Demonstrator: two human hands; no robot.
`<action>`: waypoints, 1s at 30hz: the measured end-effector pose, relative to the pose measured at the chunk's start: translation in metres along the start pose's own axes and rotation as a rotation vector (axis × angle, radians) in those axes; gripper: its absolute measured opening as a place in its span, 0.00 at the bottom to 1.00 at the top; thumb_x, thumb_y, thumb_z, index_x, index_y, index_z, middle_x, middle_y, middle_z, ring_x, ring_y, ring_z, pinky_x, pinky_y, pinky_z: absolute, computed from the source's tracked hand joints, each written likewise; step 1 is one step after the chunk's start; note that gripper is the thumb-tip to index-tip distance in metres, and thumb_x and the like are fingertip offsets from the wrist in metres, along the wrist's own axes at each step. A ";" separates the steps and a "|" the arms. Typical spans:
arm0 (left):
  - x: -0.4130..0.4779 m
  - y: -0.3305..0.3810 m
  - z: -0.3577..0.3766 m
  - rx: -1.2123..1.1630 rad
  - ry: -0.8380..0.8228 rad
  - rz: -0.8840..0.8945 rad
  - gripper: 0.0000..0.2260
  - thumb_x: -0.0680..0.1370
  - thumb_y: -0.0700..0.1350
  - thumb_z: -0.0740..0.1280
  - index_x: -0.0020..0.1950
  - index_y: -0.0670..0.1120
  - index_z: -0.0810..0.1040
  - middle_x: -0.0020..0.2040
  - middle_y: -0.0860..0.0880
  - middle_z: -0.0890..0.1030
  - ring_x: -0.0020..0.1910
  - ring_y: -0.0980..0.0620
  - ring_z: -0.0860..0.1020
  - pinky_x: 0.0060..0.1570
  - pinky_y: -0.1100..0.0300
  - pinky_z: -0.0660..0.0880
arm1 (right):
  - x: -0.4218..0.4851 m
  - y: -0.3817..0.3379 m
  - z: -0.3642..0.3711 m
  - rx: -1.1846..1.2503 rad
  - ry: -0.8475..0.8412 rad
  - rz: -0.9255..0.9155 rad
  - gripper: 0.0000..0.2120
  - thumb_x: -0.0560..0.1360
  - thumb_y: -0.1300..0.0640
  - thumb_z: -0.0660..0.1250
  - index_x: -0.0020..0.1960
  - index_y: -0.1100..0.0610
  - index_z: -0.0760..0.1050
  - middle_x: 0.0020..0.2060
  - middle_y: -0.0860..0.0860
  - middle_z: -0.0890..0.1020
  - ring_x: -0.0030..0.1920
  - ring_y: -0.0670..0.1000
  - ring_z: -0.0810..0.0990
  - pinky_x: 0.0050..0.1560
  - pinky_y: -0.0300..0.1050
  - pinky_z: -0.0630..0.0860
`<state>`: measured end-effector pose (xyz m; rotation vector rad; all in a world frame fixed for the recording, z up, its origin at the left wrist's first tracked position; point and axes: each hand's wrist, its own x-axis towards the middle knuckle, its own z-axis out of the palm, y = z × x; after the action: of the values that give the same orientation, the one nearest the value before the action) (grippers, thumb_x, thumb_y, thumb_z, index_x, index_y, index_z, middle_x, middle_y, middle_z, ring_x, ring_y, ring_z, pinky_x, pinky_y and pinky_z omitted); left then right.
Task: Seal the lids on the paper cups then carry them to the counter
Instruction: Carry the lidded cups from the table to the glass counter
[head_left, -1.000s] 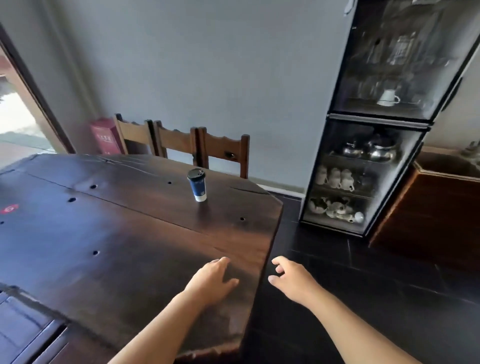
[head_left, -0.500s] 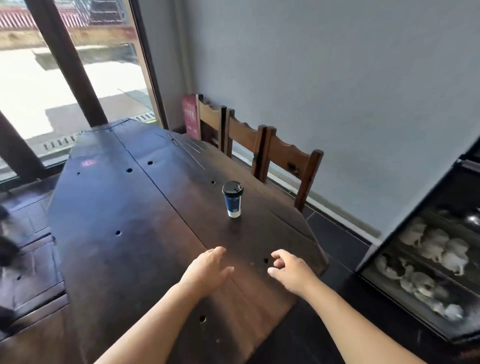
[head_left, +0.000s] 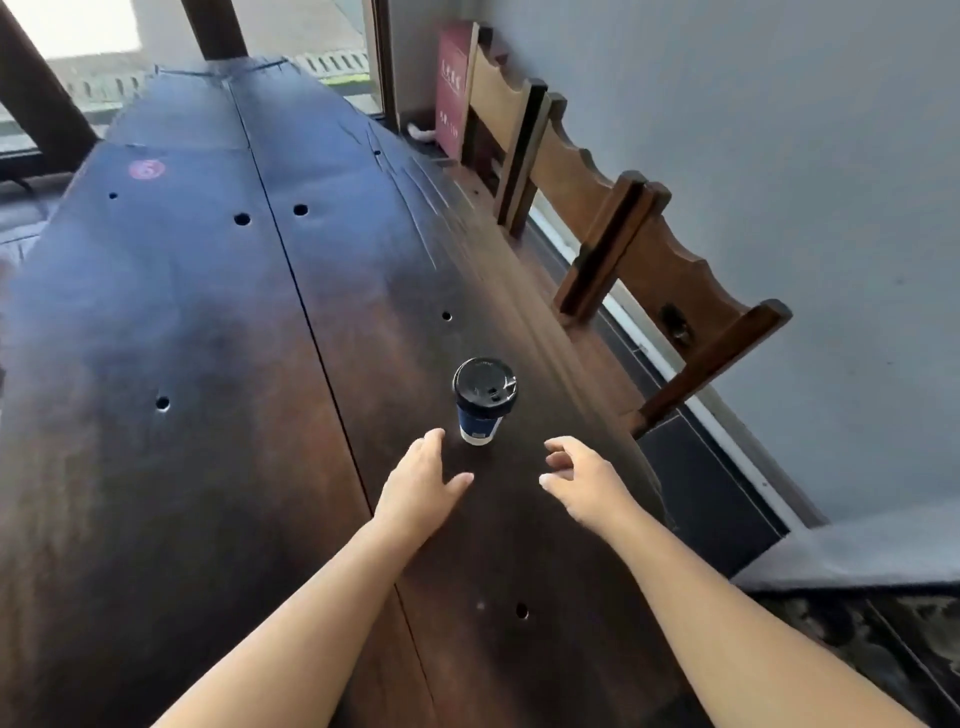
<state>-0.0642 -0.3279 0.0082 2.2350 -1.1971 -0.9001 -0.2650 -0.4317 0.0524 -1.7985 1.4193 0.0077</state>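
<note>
The paper cup (head_left: 480, 410), black lid (head_left: 484, 387) on, stood upright just beyond and between our hands. Our left hand (head_left: 418, 486) and right hand (head_left: 584, 480) were empty, fingers relaxed; seemingly neither touched it.

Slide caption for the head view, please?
Left hand and right hand, both empty, reach for the lidded paper cup on the dark wooden table.

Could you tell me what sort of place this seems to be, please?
Probably a café seating area: a long dark wooden table, wooden chairs along it, and a lidded paper cup.
</note>
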 end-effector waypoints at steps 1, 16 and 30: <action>0.015 0.000 0.005 -0.028 0.011 -0.024 0.35 0.78 0.54 0.72 0.80 0.47 0.60 0.75 0.46 0.71 0.69 0.46 0.75 0.69 0.49 0.72 | 0.020 -0.002 -0.002 -0.023 -0.031 -0.016 0.24 0.78 0.59 0.70 0.73 0.51 0.71 0.64 0.51 0.79 0.61 0.50 0.80 0.62 0.47 0.77; 0.105 -0.004 0.026 -0.387 0.008 -0.006 0.26 0.70 0.46 0.81 0.57 0.69 0.73 0.48 0.60 0.85 0.46 0.64 0.83 0.46 0.70 0.76 | 0.155 -0.020 -0.004 0.081 -0.306 -0.304 0.27 0.69 0.59 0.80 0.63 0.41 0.77 0.52 0.45 0.87 0.53 0.42 0.86 0.57 0.42 0.81; -0.059 0.006 -0.045 -0.521 0.122 -0.010 0.26 0.73 0.53 0.77 0.70 0.55 0.75 0.60 0.55 0.84 0.46 0.54 0.86 0.52 0.48 0.83 | 0.011 -0.083 -0.015 0.027 -0.453 -0.476 0.24 0.65 0.39 0.74 0.57 0.47 0.76 0.53 0.46 0.85 0.54 0.45 0.85 0.60 0.54 0.82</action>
<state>-0.0590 -0.2776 0.0631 1.8434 -0.7845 -0.9362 -0.2007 -0.4480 0.1059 -1.9192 0.6577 0.1386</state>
